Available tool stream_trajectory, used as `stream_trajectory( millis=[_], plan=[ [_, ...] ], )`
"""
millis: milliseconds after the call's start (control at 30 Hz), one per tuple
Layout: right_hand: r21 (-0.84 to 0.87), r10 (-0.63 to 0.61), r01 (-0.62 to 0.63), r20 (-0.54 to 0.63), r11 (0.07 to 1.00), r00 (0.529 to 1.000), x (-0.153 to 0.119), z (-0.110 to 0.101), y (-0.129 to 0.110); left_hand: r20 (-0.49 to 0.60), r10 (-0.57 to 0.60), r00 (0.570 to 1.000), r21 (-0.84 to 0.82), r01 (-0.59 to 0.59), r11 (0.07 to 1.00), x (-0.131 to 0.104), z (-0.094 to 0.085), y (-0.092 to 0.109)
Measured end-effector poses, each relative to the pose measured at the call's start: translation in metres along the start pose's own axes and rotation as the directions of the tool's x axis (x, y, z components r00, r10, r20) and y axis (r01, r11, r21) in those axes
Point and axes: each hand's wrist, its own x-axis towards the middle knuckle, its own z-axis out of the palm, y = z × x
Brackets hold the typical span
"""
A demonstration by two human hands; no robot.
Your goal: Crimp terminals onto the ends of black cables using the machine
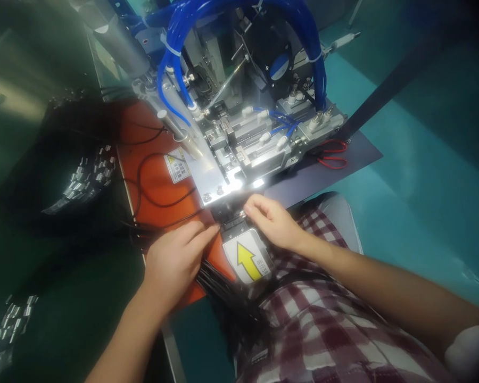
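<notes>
My left hand (178, 258) is closed, its thumb and index finger pinched at the left side of a small black fixture (233, 226) on the machine's front. From the other side my right hand (273, 221) reaches in, fingers curled and tips pressed together at the fixture's upper right. What either pinch holds is too small or hidden to make out. A white label with a yellow arrow (247, 258) sits just below the fixture. Below my left hand, a bundle of black cables (217, 284) hangs toward my lap. The machine's metal plate (211, 183) is brightly lit above my fingers.
Blue air hoses (311, 32) arch over the machine's cylinders (259, 143). Loose black cables (143, 194) cross the orange base (183, 202). Leads with shiny metal ends (90, 178) lie at left on the dark table. A red cord loop (333, 157) hangs at right.
</notes>
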Motion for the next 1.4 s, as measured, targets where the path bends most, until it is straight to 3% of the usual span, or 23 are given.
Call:
stream_trajectory(
  millis=[167,367,500,700,1067,1400],
  plan=[
    [-0.002,0.016,-0.016,0.017,1.0,1.0,0.0,-0.001,-0.002,0.031,0.066,0.997,0.136,-0.07,0.988,-0.008,-0.005,0.0],
    [-0.008,0.029,-0.029,0.024,1.0,0.999,-0.001,-0.002,-0.004,-0.106,0.035,0.994,0.068,-0.028,0.997,-0.024,-0.003,-0.003],
    [-0.009,0.03,-0.03,0.026,1.0,0.999,0.0,-0.003,-0.004,-0.077,0.066,0.995,0.086,-0.059,0.995,-0.021,-0.005,-0.004],
    [-0.006,0.042,-0.042,0.025,0.999,0.999,0.0,-0.003,-0.003,-0.01,0.069,0.998,-0.051,-0.069,0.996,-0.017,-0.005,-0.014],
    [0.026,0.026,-0.026,0.024,0.999,0.999,0.0,-0.002,-0.003,-0.018,0.063,0.998,-0.162,-0.065,0.985,-0.015,-0.003,-0.027],
    [0.029,0.037,-0.038,0.026,0.999,0.999,0.001,-0.002,0.0,-0.025,0.071,0.997,-0.15,-0.074,0.986,-0.016,-0.001,-0.022]
  ],
)
